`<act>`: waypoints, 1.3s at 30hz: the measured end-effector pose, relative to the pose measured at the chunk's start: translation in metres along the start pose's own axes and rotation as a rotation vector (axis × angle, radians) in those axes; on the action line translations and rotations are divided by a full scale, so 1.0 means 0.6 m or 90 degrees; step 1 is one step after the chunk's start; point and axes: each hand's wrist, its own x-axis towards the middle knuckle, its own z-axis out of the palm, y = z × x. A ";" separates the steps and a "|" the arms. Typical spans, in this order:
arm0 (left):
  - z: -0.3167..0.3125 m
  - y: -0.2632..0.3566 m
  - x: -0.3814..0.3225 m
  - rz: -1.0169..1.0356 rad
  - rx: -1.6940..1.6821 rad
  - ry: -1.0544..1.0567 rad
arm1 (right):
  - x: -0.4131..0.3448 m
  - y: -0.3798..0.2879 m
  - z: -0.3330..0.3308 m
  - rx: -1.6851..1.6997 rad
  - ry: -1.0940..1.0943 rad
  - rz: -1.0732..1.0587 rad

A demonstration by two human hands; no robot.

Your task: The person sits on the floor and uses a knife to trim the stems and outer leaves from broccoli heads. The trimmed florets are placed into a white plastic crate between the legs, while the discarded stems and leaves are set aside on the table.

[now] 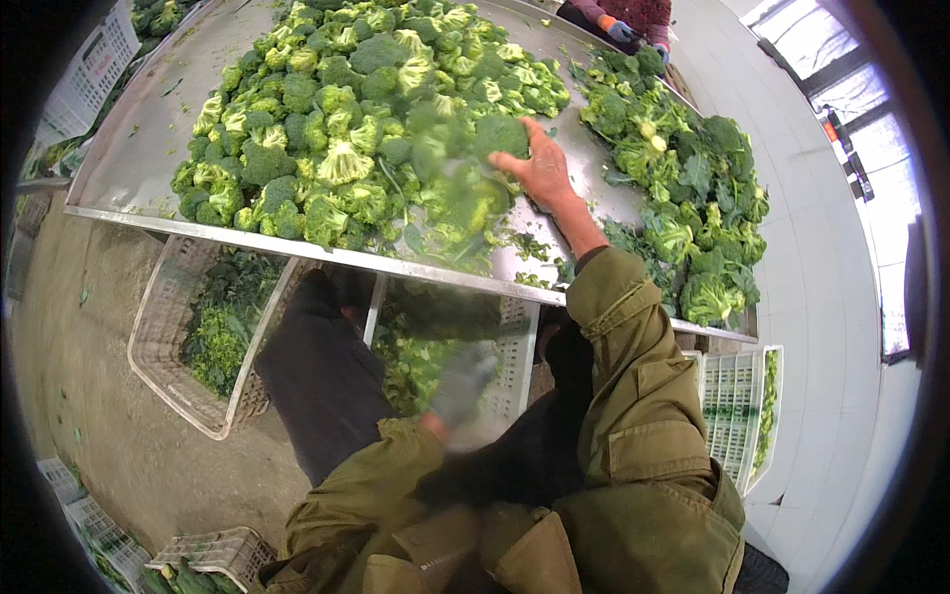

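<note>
My bare right hand reaches over the metal table, thumb and fingers around a round green broccoli head. A large pile of cut broccoli florets covers the table from the left to the middle. My left hand, in a grey glove, is low between my legs, above a white plastic crate that holds broccoli pieces. A blur lies over this hand, and whether it holds anything cannot be made out. Untrimmed broccoli with leaves is heaped at the table's right side.
A worn plastic crate with leaves and yellow-green pieces stands left of my legs. Another white crate is under the table's right corner. A co-worker's gloved hands are at the far edge. More crates stand at lower left.
</note>
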 end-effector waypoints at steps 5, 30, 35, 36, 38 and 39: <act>-0.012 0.059 0.008 0.055 0.000 0.007 | -0.044 -0.010 -0.047 0.396 0.126 0.175; -0.055 0.299 -0.005 0.142 0.158 0.056 | -0.462 -0.120 -0.030 1.002 -0.109 0.147; -0.060 0.275 -0.018 0.213 0.325 0.042 | -0.483 -0.115 -0.028 1.005 -0.107 0.145; -0.060 0.270 -0.017 0.226 0.340 0.051 | -0.485 -0.114 -0.025 0.980 -0.097 0.161; -0.066 0.263 -0.015 0.223 0.363 0.052 | -0.489 -0.110 -0.019 0.956 -0.081 0.187; -0.068 0.260 -0.014 0.228 0.373 0.054 | -0.490 -0.107 -0.016 0.920 -0.069 0.214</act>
